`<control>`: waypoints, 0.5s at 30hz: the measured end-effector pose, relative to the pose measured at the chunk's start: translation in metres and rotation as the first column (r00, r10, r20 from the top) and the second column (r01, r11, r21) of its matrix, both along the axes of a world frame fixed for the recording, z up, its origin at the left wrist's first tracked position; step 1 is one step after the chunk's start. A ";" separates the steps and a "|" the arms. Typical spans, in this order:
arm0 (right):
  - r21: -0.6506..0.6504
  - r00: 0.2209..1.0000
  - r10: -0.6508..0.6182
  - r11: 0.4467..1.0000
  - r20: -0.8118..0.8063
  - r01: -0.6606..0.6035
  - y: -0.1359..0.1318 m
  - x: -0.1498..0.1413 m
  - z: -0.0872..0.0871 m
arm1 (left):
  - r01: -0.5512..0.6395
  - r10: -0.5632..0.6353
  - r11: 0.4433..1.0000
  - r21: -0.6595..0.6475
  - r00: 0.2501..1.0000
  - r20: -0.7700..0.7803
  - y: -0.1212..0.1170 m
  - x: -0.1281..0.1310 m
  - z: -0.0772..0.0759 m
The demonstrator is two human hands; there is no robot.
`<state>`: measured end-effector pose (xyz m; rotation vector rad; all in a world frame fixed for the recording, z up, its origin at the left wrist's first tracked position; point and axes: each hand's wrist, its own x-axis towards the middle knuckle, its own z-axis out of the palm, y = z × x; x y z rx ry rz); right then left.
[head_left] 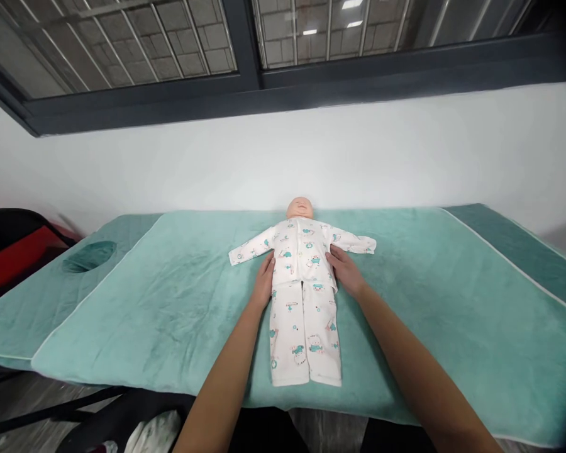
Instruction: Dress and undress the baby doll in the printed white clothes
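A baby doll [300, 207] lies on its back with its head toward the wall. It wears a white long-sleeved shirt [300, 251] and matching white trousers [304, 336], both with a green animal print. The sleeves spread out to either side, and no doll hands or feet show. My left hand [263, 280] holds the left side of the shirt at the waist, its fingers close together along the edge. Opposite it, my right hand [346, 270] grips the shirt's right side just below the sleeve, fingers bent against the cloth. Some fingertips are hidden.
A green plush cover [170, 302] spreads over the bed under the doll, with a round hole [89, 256] at the left end. Behind stands a white wall [193, 163] below a dark-framed window [259, 78]. A black and red chair [23, 248] is at far left.
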<state>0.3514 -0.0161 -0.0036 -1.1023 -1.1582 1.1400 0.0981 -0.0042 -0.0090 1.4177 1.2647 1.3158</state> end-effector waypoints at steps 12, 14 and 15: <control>-0.181 0.847 0.039 0.981 0.531 0.068 -0.017 0.034 0.013 | -0.317 0.320 0.947 0.055 0.947 -0.043 -0.006 -0.001 -0.009; -0.153 0.835 -0.011 0.982 0.549 0.114 -0.020 0.039 0.014 | -0.302 0.306 0.950 0.077 0.951 -0.045 -0.006 -0.002 -0.008; -0.094 0.825 -0.078 0.983 0.560 0.157 -0.020 0.038 0.014 | -0.266 0.272 0.958 0.103 0.961 -0.048 -0.006 -0.001 -0.007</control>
